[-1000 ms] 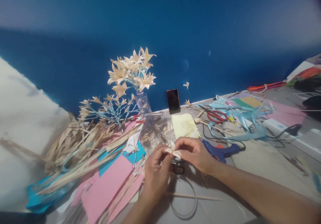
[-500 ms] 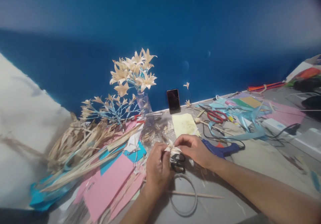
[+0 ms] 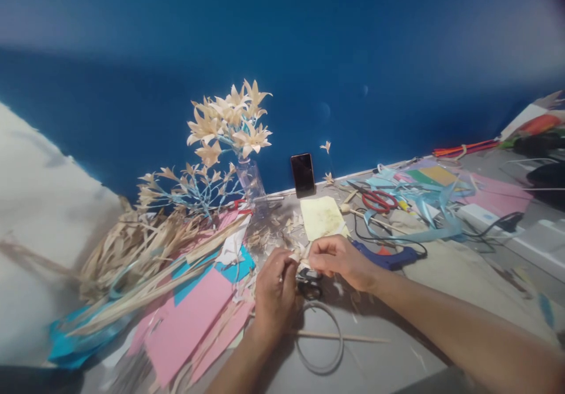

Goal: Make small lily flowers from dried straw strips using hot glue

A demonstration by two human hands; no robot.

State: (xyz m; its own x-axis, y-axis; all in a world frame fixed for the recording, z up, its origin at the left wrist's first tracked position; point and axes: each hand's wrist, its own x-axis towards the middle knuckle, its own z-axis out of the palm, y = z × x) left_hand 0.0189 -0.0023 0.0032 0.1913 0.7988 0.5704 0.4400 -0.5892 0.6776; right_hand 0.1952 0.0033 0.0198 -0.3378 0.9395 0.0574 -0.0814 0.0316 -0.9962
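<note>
My left hand (image 3: 277,291) pinches a small cream husk flower (image 3: 301,256) between thumb and fingers, above the table. From the other side my right hand (image 3: 342,261) has its thumb and fingertips closed on the flower's petals. Partly hidden beneath the hands lie black-handled scissors (image 3: 310,289). Nearer me, a grey ring (image 3: 318,370) like a roll of tape rests over a thin wooden stick (image 3: 364,339). Beyond the hands is a yellow paper sheet (image 3: 322,217). A blue glue gun (image 3: 392,257) lies just right of my right hand.
A clear bottle (image 3: 252,185) holds larger cream flowers (image 3: 229,117). Dried husks (image 3: 128,252) and pink paper (image 3: 189,323) cover the left side. A phone (image 3: 302,173) leans on the wall. Red-handled scissors (image 3: 379,201), blue ribbon (image 3: 435,205) and a white power strip (image 3: 485,223) lie right.
The fingers of my right hand have closed further over the petals, and the flower has turned slightly between my hands. The whole view has shifted a little.
</note>
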